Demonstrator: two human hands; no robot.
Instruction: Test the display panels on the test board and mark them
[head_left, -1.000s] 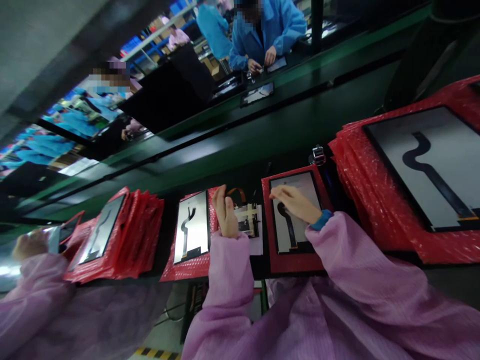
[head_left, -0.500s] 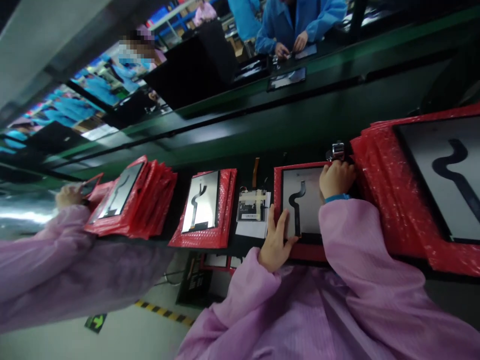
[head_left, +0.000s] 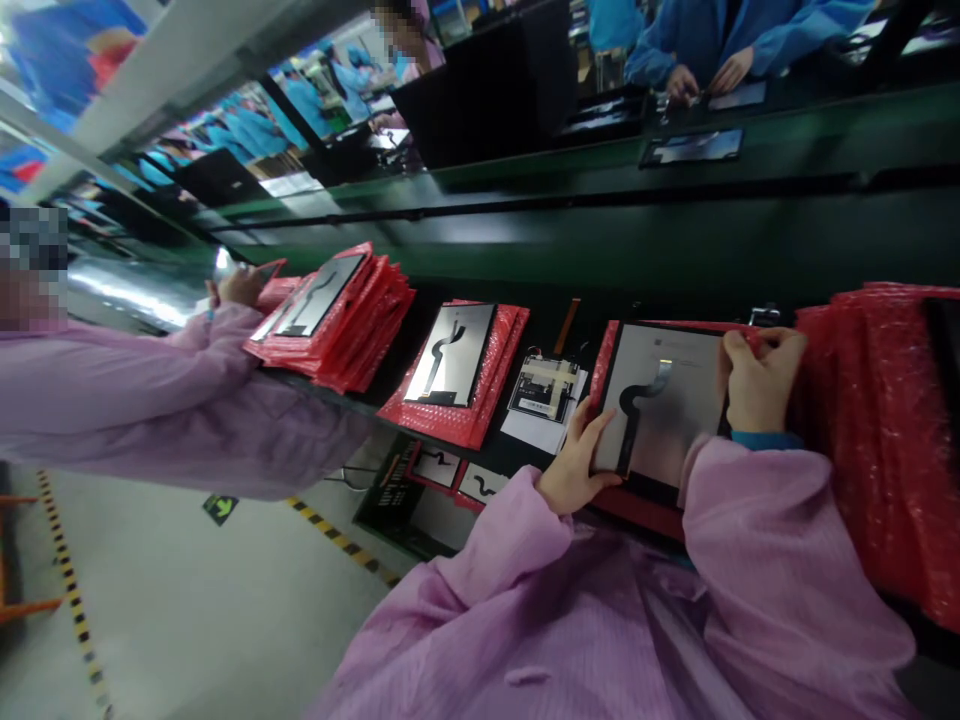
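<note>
The screen panel (head_left: pixel 671 420) lies between both hands, long axis near to far! Left hand (head_left: pixel 579 466) spreads wide on its left edge; right hand (head_left: pixel 761 385) bunches at the right, grip unclear.

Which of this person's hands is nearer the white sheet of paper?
Left. The left hand is beside the white sheet, at the left edge of the gray panel; the right hand is farther, at the panel's right edge.

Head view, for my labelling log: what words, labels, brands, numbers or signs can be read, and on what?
No words or numbers are readable.
Floor sign: green arrow.
White label on the circuit part: too small.
Grey panel touched by the left hand: faint print, too small.
Dark box below: pale lettering, blurred.
</note>
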